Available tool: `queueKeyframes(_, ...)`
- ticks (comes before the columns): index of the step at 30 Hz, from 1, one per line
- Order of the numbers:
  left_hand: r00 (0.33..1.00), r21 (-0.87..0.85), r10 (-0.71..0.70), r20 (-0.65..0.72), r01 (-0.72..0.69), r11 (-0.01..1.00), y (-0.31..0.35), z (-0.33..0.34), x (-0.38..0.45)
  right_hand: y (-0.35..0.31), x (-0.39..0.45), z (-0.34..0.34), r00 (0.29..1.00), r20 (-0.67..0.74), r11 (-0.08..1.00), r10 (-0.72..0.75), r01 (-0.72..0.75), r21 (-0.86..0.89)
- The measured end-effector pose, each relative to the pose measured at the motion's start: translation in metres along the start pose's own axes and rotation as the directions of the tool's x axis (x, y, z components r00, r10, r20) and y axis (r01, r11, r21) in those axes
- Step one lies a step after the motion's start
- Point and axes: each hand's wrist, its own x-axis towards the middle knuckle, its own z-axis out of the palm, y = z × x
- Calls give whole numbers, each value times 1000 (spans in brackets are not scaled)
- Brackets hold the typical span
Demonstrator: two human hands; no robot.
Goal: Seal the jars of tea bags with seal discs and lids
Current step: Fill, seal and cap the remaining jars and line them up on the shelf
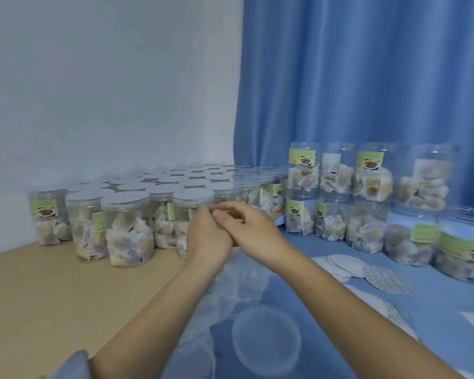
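Observation:
My left hand and my right hand meet in the middle, fingertips touching, with nothing visible between them. They hover right in front of a lidded jar of tea bags in the front row of several sealed jars. To the right stand lidless jars of tea bags, stacked two high. White seal discs and a patterned one lie on the blue cloth. Clear lids lie below my forearms.
The sealed jars fill the back of the wooden table up to the white wall. A blue curtain hangs behind the stacked jars. More seal discs lie under my right forearm, and a stack of clear lids sits near my wrists.

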Motion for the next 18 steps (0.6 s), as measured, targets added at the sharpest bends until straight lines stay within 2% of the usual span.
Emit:
queueKeyframes(3, 992, -96, 47, 121, -35, 995, 48, 63, -22, 19, -23, -71, 989, -141, 998, 45, -50, -32)
queueKeyframes(6, 961, -203, 54, 272, 3, 979, 89, 131, -55, 48, -51, -143, 959, -265, 989, 105, -128, -73)
queueKeyframes(12, 868, -370, -7, 496, 219, 903, 138, 251, -123, 109, -105, -254, 853, -480, 957, 205, -278, -86)
queueKeyframes(15, 822, -437, -81, 563, 379, 816, 140, 288, -144, 136, -119, -287, 832, -502, 936, 237, -334, -111)
queueKeyframes(18, 820, -490, -128, 558, 450, 746, 125, 314, -150, 162, -120, -308, 817, -520, 908, 250, -384, -167)
